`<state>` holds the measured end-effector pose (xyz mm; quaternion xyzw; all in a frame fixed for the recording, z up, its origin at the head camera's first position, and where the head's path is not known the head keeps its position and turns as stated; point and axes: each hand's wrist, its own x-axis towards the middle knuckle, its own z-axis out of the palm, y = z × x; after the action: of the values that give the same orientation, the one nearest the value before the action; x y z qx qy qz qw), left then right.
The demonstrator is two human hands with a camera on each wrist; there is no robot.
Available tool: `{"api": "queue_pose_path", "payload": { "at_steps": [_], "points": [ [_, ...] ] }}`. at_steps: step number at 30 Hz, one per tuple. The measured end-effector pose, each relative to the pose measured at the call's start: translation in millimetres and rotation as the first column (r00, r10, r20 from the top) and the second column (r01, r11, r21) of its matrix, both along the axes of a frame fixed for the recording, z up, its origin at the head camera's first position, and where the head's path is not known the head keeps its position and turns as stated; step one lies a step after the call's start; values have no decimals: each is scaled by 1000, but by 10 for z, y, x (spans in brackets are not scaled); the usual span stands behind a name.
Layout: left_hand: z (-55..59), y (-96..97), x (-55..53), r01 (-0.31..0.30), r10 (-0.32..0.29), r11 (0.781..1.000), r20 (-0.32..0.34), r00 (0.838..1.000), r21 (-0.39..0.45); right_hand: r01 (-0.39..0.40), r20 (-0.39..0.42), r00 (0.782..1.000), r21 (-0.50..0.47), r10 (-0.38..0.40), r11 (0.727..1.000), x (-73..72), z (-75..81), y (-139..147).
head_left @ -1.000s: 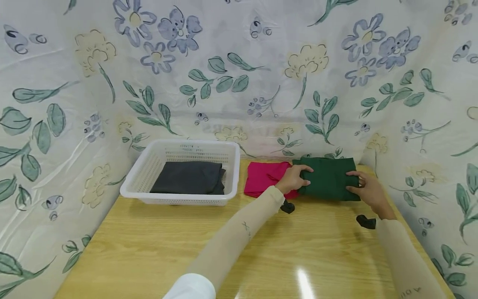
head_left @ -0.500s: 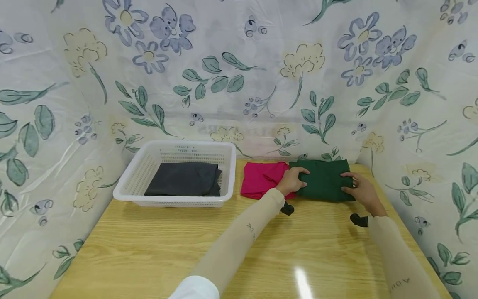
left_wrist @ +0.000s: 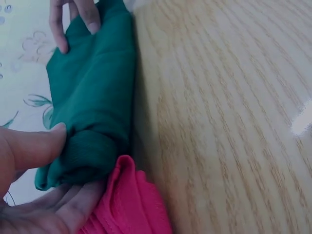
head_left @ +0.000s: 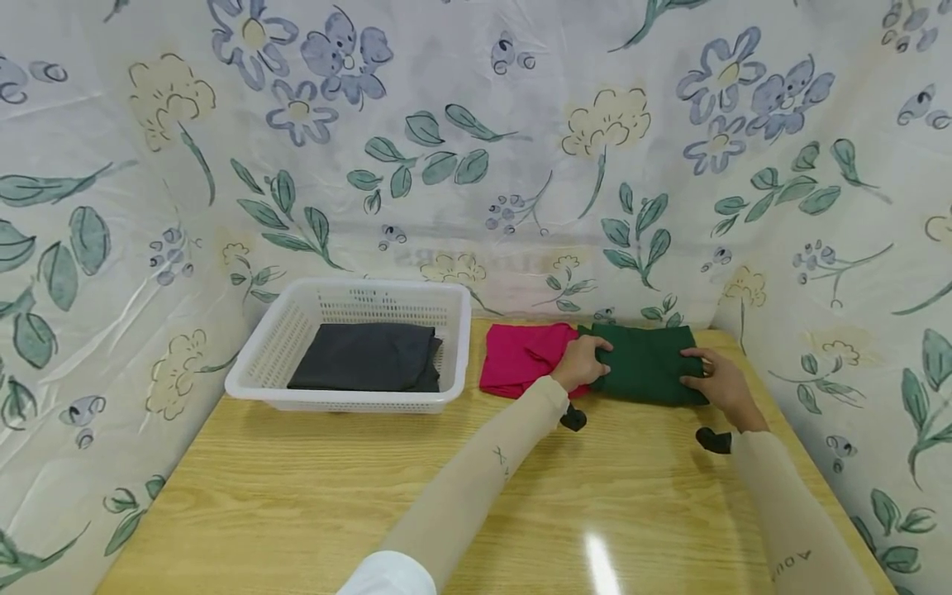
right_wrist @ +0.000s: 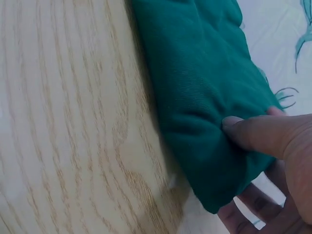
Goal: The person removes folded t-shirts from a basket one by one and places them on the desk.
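Note:
A folded green cloth [head_left: 645,364] lies at the back right of the table, its near edge along the wood. My left hand [head_left: 583,364] grips its left end, thumb on top and fingers beneath, as the left wrist view shows; that end looks rolled in thick layers. At the opposite end my right hand [head_left: 723,383] pinches the cloth between thumb and fingers. In the right wrist view the thumb [right_wrist: 258,134] dents the green fabric. A folded pink cloth [head_left: 516,351] lies just left, partly covered by my left hand and touching the green one.
A white perforated plastic basket [head_left: 349,398] stands at the back left, holding a folded dark grey cloth [head_left: 364,355]. The wooden table [head_left: 357,496] stretches out in front. Floral sheeting [head_left: 521,165] hangs behind and on both sides.
The head view has shifted slightly. The green cloth's far edge has dropped a little and come slightly toward me; both hands keep hold of its ends. Basket and pink cloth look unmoved.

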<state>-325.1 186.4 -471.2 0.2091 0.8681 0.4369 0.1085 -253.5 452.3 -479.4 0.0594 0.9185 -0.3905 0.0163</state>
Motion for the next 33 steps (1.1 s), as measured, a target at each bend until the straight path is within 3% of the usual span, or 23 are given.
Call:
{"api": "queue_pose_path", "payload": {
  "at_steps": [8, 14, 18, 24, 33],
  "points": [
    [56, -160, -33, -12, 9, 999, -81, 997, -38, 35, 2, 999, -23, -35, 999, 36, -32, -31],
    [178, -320, -110, -13, 6, 998, -136, 991, -56, 120, -143, 983, 12, -117, 993, 89, 73, -87],
    [288, -454, -149, 36, -36, 999, -111, 993, 0, 152, -208, 966, -10, -151, 988, 98, 148, -149],
    [489, -670, -153, 90, -88, 994, -36, 996, 69, 85, -243, 966, -43, -93, 995, 57, 280, -318],
    [640, -914, -176, 136, -129, 988, -100, 987, 69, -4, -294, 956, 5, 5, 1000, -45, 426, -638]
  ]
}}
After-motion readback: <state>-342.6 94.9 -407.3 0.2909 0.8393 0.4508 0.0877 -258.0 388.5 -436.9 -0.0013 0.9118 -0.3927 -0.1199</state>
